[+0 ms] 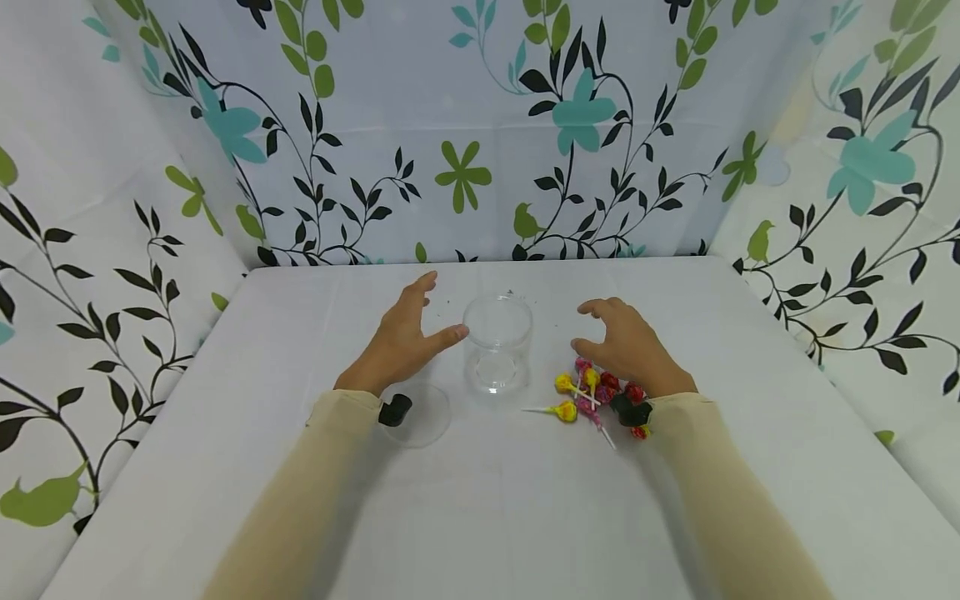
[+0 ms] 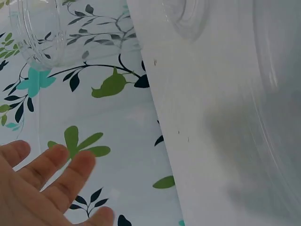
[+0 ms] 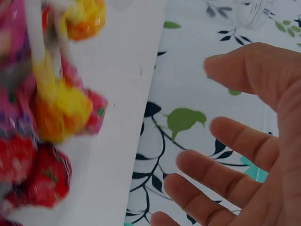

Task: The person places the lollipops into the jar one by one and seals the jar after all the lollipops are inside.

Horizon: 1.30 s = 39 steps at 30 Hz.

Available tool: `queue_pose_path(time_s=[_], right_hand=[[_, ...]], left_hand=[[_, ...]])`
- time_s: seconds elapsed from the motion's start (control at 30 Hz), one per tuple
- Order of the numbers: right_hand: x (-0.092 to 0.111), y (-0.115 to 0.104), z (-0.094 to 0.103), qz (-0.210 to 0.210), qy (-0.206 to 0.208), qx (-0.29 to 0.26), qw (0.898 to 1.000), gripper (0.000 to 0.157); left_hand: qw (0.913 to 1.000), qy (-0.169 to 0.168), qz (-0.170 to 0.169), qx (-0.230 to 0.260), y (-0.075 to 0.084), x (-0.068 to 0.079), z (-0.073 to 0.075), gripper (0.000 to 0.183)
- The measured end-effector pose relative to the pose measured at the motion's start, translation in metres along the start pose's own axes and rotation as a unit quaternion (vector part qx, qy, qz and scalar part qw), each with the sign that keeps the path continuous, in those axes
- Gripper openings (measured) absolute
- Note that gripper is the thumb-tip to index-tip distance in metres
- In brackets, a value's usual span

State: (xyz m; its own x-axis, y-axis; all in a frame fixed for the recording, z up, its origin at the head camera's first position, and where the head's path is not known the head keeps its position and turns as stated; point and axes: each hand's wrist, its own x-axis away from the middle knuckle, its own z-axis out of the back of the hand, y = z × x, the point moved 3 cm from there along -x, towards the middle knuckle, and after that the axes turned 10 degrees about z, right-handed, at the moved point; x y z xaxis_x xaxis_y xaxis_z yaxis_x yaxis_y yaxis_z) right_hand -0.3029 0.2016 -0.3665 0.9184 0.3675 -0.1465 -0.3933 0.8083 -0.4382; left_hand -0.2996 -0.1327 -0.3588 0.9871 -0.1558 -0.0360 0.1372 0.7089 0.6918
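The clear jar (image 1: 498,337) is standing between the left hand (image 1: 401,343) and the right hand (image 1: 632,348). Both hands are holding nothing, fingers apart. The jar is looking light, stiff and slippery, so its round sides are looking best for gripping. Lollipops (image 1: 591,380) are lying right of the jar, a clear disc (image 1: 426,419) near-left. The table's far edge (image 1: 540,262) is running behind the jar, with more room in front.

A white worktop (image 1: 480,517) stands before a pale cloth backdrop (image 1: 423,92) printed with black leaves (image 1: 536,81), turquoise flowers (image 1: 583,117) and green birds (image 1: 527,222); matching hangings (image 1: 82,192) flank it on both sides, in soft, even light.
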Motion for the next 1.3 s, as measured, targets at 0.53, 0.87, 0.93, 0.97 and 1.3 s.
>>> queue_pose_path(time_s=[0.53, 0.87, 0.93, 0.97, 1.3], right_hand=[[0.012, -0.016, -0.032, 0.025, -0.085, 0.013, 0.996, 0.027], [0.010, -0.022, -0.043, 0.020, -0.094, 0.070, 0.993, 0.020], [0.008, -0.021, -0.045, 0.022, -0.093, 0.079, 0.992, 0.018], [0.008, -0.021, -0.046, 0.024, -0.093, 0.084, 0.992, 0.018], [0.001, -0.024, -0.023, 0.042, -0.029, 0.007, 0.999, 0.026]], left_hand=[[0.9943, -0.084, 0.015, 0.064, 0.022, -0.003, -0.037, 0.117], [0.9949, -0.073, 0.020, 0.067, 0.021, -0.005, -0.045, 0.112], [0.9947, -0.069, 0.020, 0.073, 0.018, -0.005, -0.047, 0.111], [0.9946, -0.068, 0.021, 0.076, 0.017, -0.005, -0.048, 0.110], [0.9955, -0.052, 0.026, 0.075, 0.011, -0.009, -0.054, 0.106]])
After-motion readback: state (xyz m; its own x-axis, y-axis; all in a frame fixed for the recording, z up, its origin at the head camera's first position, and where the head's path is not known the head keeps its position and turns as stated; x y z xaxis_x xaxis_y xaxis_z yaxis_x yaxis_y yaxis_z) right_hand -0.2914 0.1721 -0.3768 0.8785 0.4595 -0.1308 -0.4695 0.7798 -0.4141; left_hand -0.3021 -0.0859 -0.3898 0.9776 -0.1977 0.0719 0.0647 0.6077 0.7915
